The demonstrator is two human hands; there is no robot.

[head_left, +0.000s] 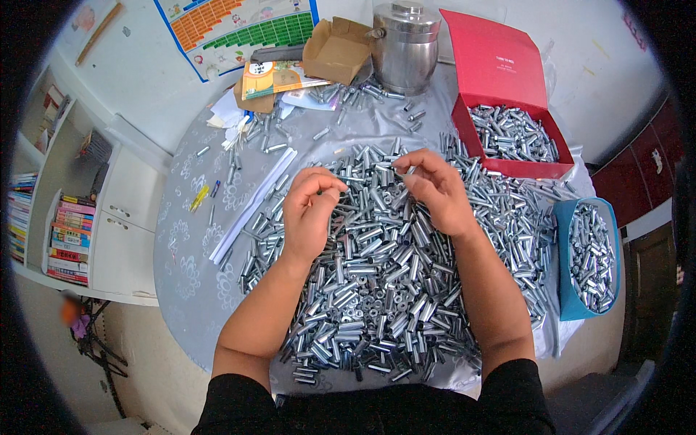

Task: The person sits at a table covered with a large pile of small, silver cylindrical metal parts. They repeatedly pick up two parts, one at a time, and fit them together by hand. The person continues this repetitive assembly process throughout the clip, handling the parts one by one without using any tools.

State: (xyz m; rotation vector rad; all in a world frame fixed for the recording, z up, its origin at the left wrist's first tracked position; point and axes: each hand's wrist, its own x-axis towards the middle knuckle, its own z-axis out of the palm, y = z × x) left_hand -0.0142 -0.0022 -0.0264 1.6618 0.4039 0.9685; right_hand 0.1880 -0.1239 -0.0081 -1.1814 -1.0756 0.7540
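Note:
A large heap of shiny metal sleeves and bolts (384, 246) spreads over the table, with small nuts (351, 301) showing in its near middle. Above the heap's left half, my left hand (312, 206) is closed, thumb pressed against curled fingers. Whatever it pinches, if anything, is hidden. My right hand (438, 192) hovers opposite, to the right, its thumb and forefinger curled together at the tips. Something small may sit between them, but I cannot make it out. The two hands are apart, with metal parts lying below and between them.
An open red box (493, 168) of metal parts stands at the back right, a blue fabric bin (569, 301) of them at the right edge. Behind are a steel canister (407, 51), a cardboard box (337, 51) and books (272, 80). Folded white paper (250, 206) lies left of the heap.

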